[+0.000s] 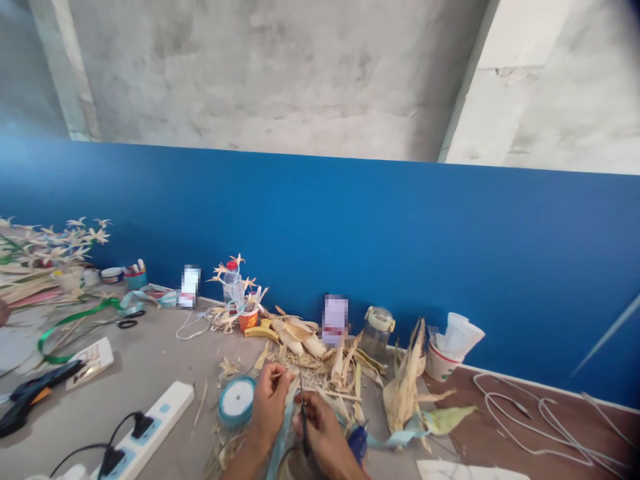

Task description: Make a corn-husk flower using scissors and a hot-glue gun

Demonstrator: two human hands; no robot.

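On the left of the grey bench [167,357], a black plastic glue gun with an orange trigger [37,393] lies on its side; if its nozzle is hot, which I cannot tell, a stray sleeve could get burned. The long white power strip with pale blue sockets [159,417] has black cords looping from it that a forearm might snag. Next, a round spool of light blue ribbon [237,402] sits just beside the left hand [270,400], where a nudge could push it into the scraps. That hand's grip is pinched closed on a thin, pale strip of dried husk [277,375]; brittle fibre could split if squeezed or twisted. The right hand [320,427] has its grip closed around a slim dark metal tool, seemingly scissors [303,417], its point upward near the left fingers, so a slip could nick them. Farther right, the upright tan husk bundle [404,387] could topple if its trailing ribbon were tugged.
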